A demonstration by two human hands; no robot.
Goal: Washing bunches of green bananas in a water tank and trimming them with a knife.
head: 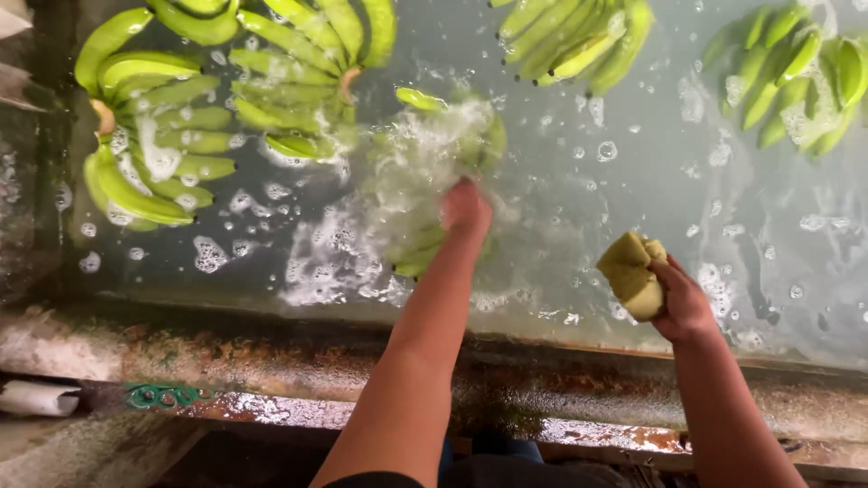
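My left hand reaches into the water tank and grips a bunch of green bananas that is half hidden by splashing foam. My right hand hovers above the water near the tank's front wall, closed on a squeezed yellow sponge. The sponge is apart from the bananas, off to their right.
Other green banana bunches float at the far left, top centre-left, top centre and top right. The rusty wet tank rim runs along the front. A white roll lies at the lower left.
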